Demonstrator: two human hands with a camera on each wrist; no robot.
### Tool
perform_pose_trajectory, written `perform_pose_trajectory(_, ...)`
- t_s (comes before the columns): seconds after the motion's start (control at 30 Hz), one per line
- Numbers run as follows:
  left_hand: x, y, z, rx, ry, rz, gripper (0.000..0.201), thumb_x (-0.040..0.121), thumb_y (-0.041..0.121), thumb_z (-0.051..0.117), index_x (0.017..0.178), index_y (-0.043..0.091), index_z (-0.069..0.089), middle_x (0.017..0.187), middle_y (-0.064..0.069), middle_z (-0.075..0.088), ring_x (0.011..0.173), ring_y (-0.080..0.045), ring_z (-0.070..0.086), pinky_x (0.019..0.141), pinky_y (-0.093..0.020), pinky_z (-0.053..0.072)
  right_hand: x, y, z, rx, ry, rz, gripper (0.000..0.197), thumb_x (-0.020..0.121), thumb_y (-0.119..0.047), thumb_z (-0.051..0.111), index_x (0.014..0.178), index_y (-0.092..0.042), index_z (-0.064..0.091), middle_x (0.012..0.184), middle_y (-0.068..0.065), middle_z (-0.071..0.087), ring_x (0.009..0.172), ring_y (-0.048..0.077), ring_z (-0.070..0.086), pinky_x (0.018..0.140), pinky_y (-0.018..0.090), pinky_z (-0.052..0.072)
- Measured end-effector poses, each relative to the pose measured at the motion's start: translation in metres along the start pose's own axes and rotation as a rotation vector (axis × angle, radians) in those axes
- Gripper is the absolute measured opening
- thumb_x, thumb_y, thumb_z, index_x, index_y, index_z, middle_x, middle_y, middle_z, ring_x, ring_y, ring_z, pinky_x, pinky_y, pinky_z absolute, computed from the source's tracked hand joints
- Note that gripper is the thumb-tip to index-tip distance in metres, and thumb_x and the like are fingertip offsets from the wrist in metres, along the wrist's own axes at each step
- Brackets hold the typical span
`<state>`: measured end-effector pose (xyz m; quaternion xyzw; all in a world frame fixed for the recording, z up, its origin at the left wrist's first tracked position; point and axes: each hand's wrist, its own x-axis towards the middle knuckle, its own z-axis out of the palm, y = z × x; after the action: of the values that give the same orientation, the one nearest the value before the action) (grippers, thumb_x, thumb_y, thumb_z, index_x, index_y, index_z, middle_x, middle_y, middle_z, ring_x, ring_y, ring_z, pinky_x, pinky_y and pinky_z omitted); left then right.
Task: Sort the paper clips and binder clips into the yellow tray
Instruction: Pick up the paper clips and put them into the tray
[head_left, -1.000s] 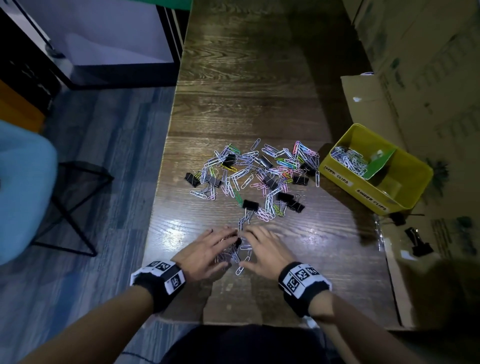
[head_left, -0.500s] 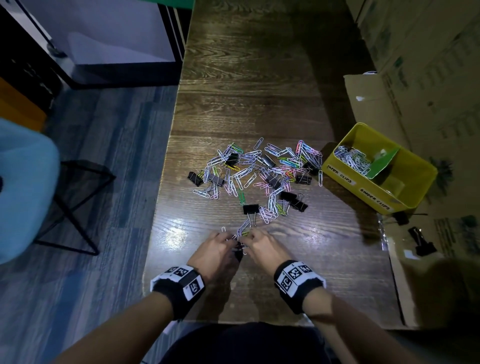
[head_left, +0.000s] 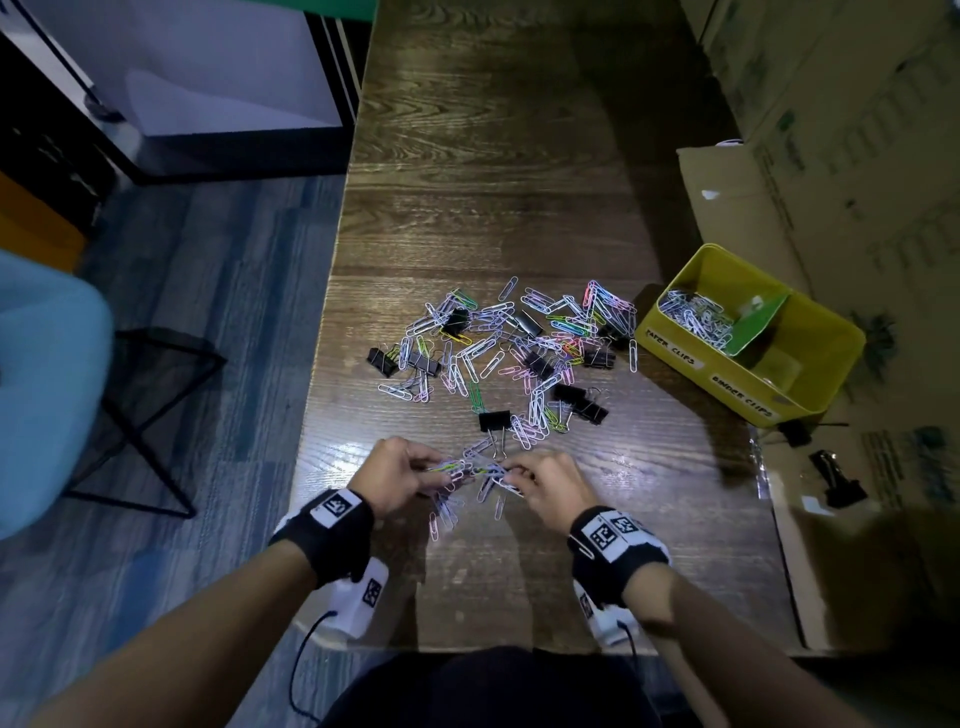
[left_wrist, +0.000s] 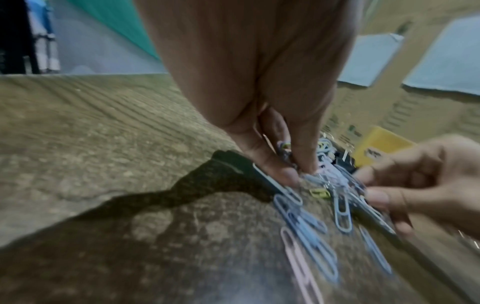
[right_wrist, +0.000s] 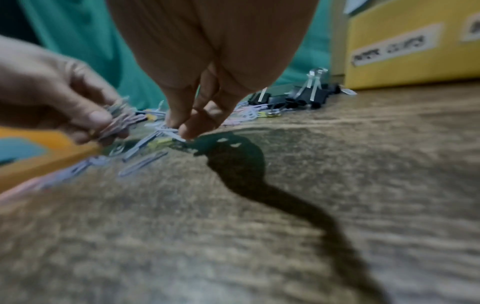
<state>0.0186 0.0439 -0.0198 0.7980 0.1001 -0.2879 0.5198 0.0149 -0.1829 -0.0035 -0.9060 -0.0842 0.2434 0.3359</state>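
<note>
I look down at a dark wooden table (head_left: 493, 156). My left hand (head_left: 400, 475) and my right hand (head_left: 550, 486) are close together near the front edge, and between them is a small bunch of paper clips (head_left: 470, 470). The left hand has its fingers curled and it pinches several clips of the bunch — in the right wrist view I see them pressed between the thumb and the other fingers. The right hand pinches clips too, with fingertips (right_wrist: 187, 128) pressed together low on the table top. Some clips of the bunch lie flat under the hands, pale blue and pink.

Farther from me, in the middle of the table, lies the big scattered pile of clips (head_left: 519, 348): many coloured paper clips mixed with black binder clips (head_left: 579, 402). One black binder clip (head_left: 493, 420) sits just beyond my hands, apart from them.

The yellow tray (head_left: 717, 379) stands at the right side of the pile, partly on the table edge. A green divider (head_left: 756, 322) splits it in two. The far compartment, labelled for paper clips, holds a heap of silver clips (head_left: 696, 317). What the near compartment holds I cannot tell.

Right of the table there is cardboard (head_left: 831, 156), and two more black binder clips (head_left: 836, 480) lie on it near the tray.
</note>
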Motion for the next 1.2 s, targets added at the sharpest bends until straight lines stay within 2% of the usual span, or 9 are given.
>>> perform_pose_trajectory(0.07,0.003,0.003,-0.004,-0.174,-0.001,-0.08,0.025,0.07,-0.003,0.075,0.094,0.001,0.07,0.074,-0.013,0.071,0.063,-0.023,0.067,0.069,-0.033,0.059,-0.004,0.002,-0.009,0.171,0.027,0.053,0.024,0.09,-0.018,0.062,0.113,-0.014,0.067,0.099,-0.003,0.067,0.076,0.007,0.057,0.069,0.011,0.045)
perform_pose_trajectory(0.23,0.009,0.04,-0.016,-0.328,-0.062,-0.051,0.018,0.071,-0.009,0.07,0.087,0.0,0.068,0.067,-0.012,0.071,0.053,-0.016,0.064,0.059,-0.025,0.058,-0.011,0.004,-0.036,0.57,0.059,0.12,0.019,0.085,-0.012,0.067,0.104,-0.015,0.069,0.091,0.002,0.07,0.078,0.023,0.068,0.073,0.034,0.058)
perform_pose_trajectory(0.33,0.019,0.078,-0.015,-0.332,-0.13,0.002,0.021,0.072,-0.007,0.069,0.092,-0.007,0.065,0.069,-0.012,0.071,0.055,-0.017,0.064,0.058,-0.024,0.057,-0.016,-0.003,-0.06,0.721,0.101,0.07,0.019,0.083,-0.006,0.067,0.096,-0.02,0.07,0.084,-0.004,0.068,0.062,0.006,0.063,0.061,0.022,0.055)
perform_pose_trajectory(0.43,0.035,0.124,-0.005,-0.363,-0.167,0.049,0.021,0.072,-0.007,0.068,0.092,0.0,0.069,0.071,-0.009,0.072,0.056,-0.015,0.065,0.057,-0.021,0.055,-0.022,-0.01,-0.093,0.876,0.163,0.051,0.019,0.082,-0.002,0.067,0.091,-0.018,0.071,0.075,-0.007,0.069,0.052,0.006,0.059,0.054,0.018,0.05)
perform_pose_trajectory(0.63,0.076,0.217,0.042,-0.409,-0.273,0.149,0.019,0.073,-0.006,0.064,0.091,0.0,0.066,0.071,-0.005,0.072,0.057,-0.012,0.063,0.056,-0.02,0.054,-0.032,-0.01,-0.173,0.976,0.42,-0.155,0.027,0.078,0.011,0.065,0.092,-0.011,0.068,0.075,-0.009,0.073,0.054,0.005,0.061,0.056,0.018,0.053)
perform_pose_trajectory(0.87,0.128,0.301,0.121,-0.108,-0.307,0.324,0.02,0.075,-0.001,0.067,0.094,0.002,0.07,0.071,-0.003,0.072,0.062,-0.006,0.063,0.058,-0.021,0.05,-0.023,0.015,-0.241,0.958,0.665,-0.227,0.024,0.077,0.008,0.067,0.091,-0.011,0.068,0.079,-0.008,0.073,0.051,0.015,0.059,0.055,0.022,0.053)
perform_pose_trajectory(0.93,0.147,0.305,0.137,0.028,-0.306,0.275,0.014,0.073,0.015,0.064,0.081,0.021,0.074,0.067,-0.001,0.071,0.06,-0.01,0.063,0.058,-0.025,0.051,-0.016,0.026,-0.253,0.915,0.692,-0.197,0.024,0.079,0.008,0.067,0.094,-0.011,0.068,0.077,-0.007,0.073,0.051,0.015,0.058,0.056,0.023,0.053)
perform_pose_trajectory(1.03,0.176,0.293,0.156,0.25,-0.223,0.228,0.056,0.091,0.011,0.045,0.045,0.034,0.066,0.048,0.01,0.062,0.048,-0.006,0.06,0.06,-0.024,0.049,-0.001,0.046,-0.26,0.853,0.683,-0.117,0.019,0.08,0.002,0.069,0.094,-0.011,0.07,0.083,0.004,0.071,0.054,0.016,0.059,0.058,0.027,0.054)
perform_pose_trajectory(1.2,0.172,0.288,0.154,0.215,-0.166,0.253,0.01,0.083,0.013,0.065,0.087,0.018,0.072,0.074,-0.002,0.068,0.067,-0.012,0.063,0.066,-0.022,0.049,0.034,0.081,-0.256,0.691,0.687,0.084,0.017,0.083,-0.002,0.068,0.092,-0.016,0.069,0.081,0.002,0.068,0.053,0.005,0.06,0.052,0.016,0.05)
